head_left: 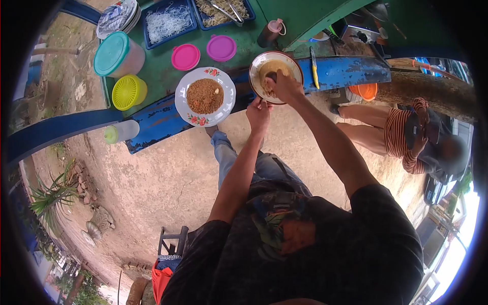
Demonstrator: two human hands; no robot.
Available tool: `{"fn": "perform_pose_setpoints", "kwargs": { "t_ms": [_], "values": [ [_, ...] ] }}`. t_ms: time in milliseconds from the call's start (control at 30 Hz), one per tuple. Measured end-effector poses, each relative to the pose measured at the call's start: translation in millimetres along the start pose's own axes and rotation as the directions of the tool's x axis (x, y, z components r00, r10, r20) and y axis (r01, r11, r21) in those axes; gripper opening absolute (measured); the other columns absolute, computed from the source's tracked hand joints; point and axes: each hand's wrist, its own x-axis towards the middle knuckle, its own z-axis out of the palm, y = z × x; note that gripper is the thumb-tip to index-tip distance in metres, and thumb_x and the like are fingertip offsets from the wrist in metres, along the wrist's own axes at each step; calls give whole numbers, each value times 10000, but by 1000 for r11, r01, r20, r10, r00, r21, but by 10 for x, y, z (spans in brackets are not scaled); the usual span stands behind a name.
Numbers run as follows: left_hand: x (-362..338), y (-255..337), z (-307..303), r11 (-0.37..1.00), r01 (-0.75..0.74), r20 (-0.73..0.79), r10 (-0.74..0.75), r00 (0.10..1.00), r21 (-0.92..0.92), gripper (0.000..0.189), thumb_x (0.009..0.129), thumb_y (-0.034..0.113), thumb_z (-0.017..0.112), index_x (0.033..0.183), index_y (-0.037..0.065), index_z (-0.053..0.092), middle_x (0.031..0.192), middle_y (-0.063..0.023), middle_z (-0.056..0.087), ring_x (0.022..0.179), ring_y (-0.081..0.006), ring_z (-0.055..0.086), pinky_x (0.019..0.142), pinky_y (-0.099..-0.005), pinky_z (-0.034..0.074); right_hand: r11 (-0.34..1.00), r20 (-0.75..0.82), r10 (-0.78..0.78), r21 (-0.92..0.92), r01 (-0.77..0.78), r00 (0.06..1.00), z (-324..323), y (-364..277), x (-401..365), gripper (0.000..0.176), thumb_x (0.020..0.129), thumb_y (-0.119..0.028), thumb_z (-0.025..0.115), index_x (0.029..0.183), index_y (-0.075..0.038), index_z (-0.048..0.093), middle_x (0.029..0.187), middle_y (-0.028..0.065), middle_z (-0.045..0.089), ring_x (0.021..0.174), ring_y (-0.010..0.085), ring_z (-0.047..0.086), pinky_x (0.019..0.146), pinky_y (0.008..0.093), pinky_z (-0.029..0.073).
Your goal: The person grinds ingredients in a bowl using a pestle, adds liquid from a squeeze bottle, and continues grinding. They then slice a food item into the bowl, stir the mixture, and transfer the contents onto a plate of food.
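Note:
My left hand (258, 115) pinches the near rim of a brown-edged bowl (301, 76) at the counter's front edge. Inside that bowl, my right hand (285, 87) is closed round something dark, perhaps a pestle, mostly hidden by the fingers. A tan paste (275, 66) covers part of the bowl's inside. Just left of the bowl lies a white plate with red flowers (229, 96), holding brown crumbly food (204, 96) with a small pale piece on it. A yellow-handled knife (314, 73) rests to the right of the bowl.
Pink (185, 57) and purple lids (221, 48), tubs (129, 92), a bottle (121, 131) and noodle trays (169, 23) stand on the green counter. A squeeze bottle (272, 33) is behind the bowl. Another person (396, 129) stands at the right beyond an orange bucket (364, 91).

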Motion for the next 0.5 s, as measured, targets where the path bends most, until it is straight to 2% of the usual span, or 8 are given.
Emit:
{"fn": "perform_pose_setpoints", "kwargs": {
  "t_ms": [133, 200, 267, 300, 333, 400, 467, 500],
  "values": [
    [44, -9, -58, 1000, 20, 62, -21, 998, 17, 224, 1051, 38, 536, 1155, -45, 716, 962, -88, 744, 826, -127, 716, 788, -281, 615, 1000, 48, 4, -27, -2, 999, -187, -9, 31, 605, 1007, -591, 554, 1248, -37, 582, 1098, 252, 735, 1064, 439, 719, 889, 563, 569],
    [46, -13, -62, 999, 33, 66, -32, 997, -5, 228, 1053, 35, 534, 1165, -45, 717, 978, -89, 743, 833, -126, 715, 788, -277, 615, 981, 53, -163, -98, 167, 985, -62, 39, -252, 585, 998, -584, 577, 1227, -46, 602, 1071, 256, 737, 1032, 424, 733, 849, 547, 586],
    [69, 19, -56, 1000, 10, 9, -10, 1000, 14, 237, 1034, 29, 541, 1155, -34, 734, 911, -77, 758, 784, -119, 722, 733, -282, 620, 988, 13, -140, -63, 140, 990, -56, 12, -96, 568, 993, -579, 589, 1214, -56, 612, 1066, 259, 737, 1013, 412, 741, 847, 541, 587],
    [102, -11, -77, 998, -9, 37, 7, 999, 58, 249, 1029, 10, 531, 1165, -32, 735, 905, -73, 758, 787, -121, 724, 741, -277, 619, 995, -1, -95, -43, 95, 995, -107, -31, 16, 574, 993, -580, 588, 1216, -52, 608, 1062, 257, 737, 1008, 413, 742, 845, 540, 588],
    [128, -37, -78, 1000, -24, 40, 23, 999, 18, 258, 1018, -4, 524, 1159, -37, 738, 896, -79, 759, 778, -123, 724, 740, -272, 614, 999, -7, -48, -25, 48, 999, -94, -15, 25, 580, 992, -582, 587, 1218, -48, 605, 1059, 255, 738, 1002, 414, 744, 844, 538, 588],
    [157, -8, -124, 991, -27, 48, 21, 999, 130, 258, 1012, -2, 519, 1140, -48, 738, 888, -87, 757, 774, -120, 721, 733, -270, 606, 999, -20, -49, 4, 49, 999, -31, 38, -50, 595, 996, -578, 579, 1245, -38, 590, 1068, 253, 738, 1030, 415, 736, 860, 539, 582],
    [218, 131, -83, 990, -44, 40, 39, 998, 137, 251, 1014, 7, 520, 1126, -49, 738, 878, -83, 755, 773, -115, 717, 726, -273, 602, 995, -4, -96, -11, 96, 995, 51, 130, -72, 598, 1007, -565, 564, 1270, -28, 586, 1105, 261, 731, 1072, 412, 724, 899, 538, 572],
    [154, 139, -108, 987, -25, 21, 22, 1000, 156, 246, 1015, 15, 520, 1112, -51, 737, 868, -78, 753, 772, -111, 713, 719, -276, 598, 999, -10, -2, 43, 2, 1000, -31, 73, -5, 589, 1019, -551, 545, 1286, -28, 574, 1147, 267, 721, 1111, 418, 710, 944, 554, 552]
  ]
}}
